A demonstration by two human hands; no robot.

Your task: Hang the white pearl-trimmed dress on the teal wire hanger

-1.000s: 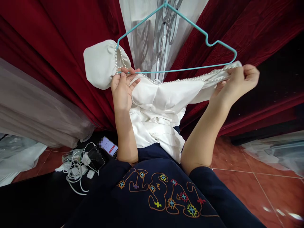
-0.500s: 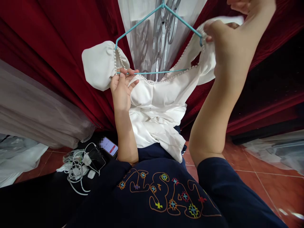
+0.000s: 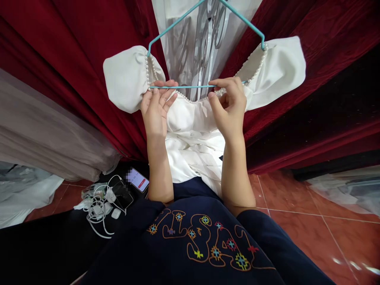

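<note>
A white dress (image 3: 182,116) with pearl-beaded edging and puffed sleeves hangs by its shoulders on a light blue hanger (image 3: 245,20). Its skirt lies bunched over my lap. My left hand (image 3: 156,109) is closed around the hanger's lower bar at the left, beside the puffed left sleeve (image 3: 123,79); its other fingers are loosely spread. With index finger and thumb, my right hand (image 3: 230,105) pinches at the same bar near the right end, in front of the bodice. The right sleeve (image 3: 283,75) stands out flat past the hanger's tip.
Dark red curtains (image 3: 80,51) hang on both sides of a pale backing. On a black surface at left lie a lit phone (image 3: 138,180), tangled white cables (image 3: 96,213) and a small white case (image 3: 116,213). Sheer fabric (image 3: 347,190) rests on the red tiled floor (image 3: 285,198) at right.
My right hand has come down from the right shoulder to the hanger's lower bar. The right sleeve now sits on the hanger's right end. My left hand stays nearly in place.
</note>
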